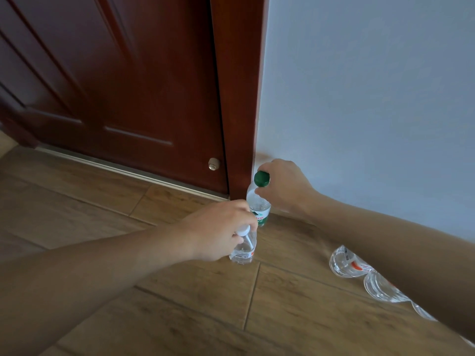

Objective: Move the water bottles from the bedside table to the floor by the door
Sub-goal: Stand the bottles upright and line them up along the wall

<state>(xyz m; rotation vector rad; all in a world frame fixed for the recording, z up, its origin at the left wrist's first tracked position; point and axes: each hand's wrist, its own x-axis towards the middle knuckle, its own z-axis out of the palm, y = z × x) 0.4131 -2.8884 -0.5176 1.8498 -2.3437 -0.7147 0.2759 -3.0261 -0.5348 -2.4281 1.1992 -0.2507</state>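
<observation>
Near the dark door (115, 86) I see my right hand (285, 186) grasping the neck of a green-capped bottle (259, 201) standing by the door frame (239, 98). My left hand (218, 229) grasps a white-capped bottle (243, 250) over the wooden floor (180, 304). Three more bottles (347, 263) stand along the wall (372, 86), partly hidden under my right forearm.

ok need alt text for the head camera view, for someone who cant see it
Two bare hands each hold a water bottle upright by its neck: the right hand a green-capped bottle, the left hand a white-capped bottle, over a wood-look floor by a dark red door. More clear bottles stand along the wall.
</observation>
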